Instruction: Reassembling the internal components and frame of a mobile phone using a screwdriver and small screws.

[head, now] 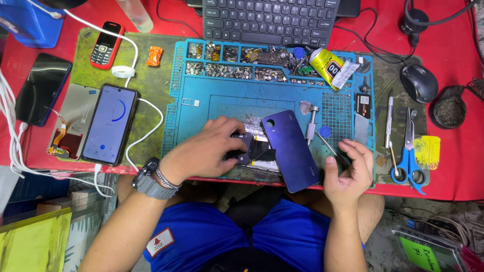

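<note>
My left hand (206,148) presses down on an opened phone body (259,151) that lies on the blue repair mat (201,100); the fingers cover its left end. A dark blue phone back cover (291,151) leans over the phone's right side. My right hand (350,174) hovers at the mat's near right corner with fingers curled around a thin metal tool (330,148) whose tip points up toward the cover. A small silver screwdriver (312,123) lies just beyond the cover.
Mat trays (237,63) hold several screws and parts; a yellow glue tube (330,68) lies beside them. A charging phone (110,123), a loose screen (68,121), a red keypad phone (106,44), blue scissors (409,156), a scalpel (388,121), mouse (419,83) and keyboard (269,20) surround it.
</note>
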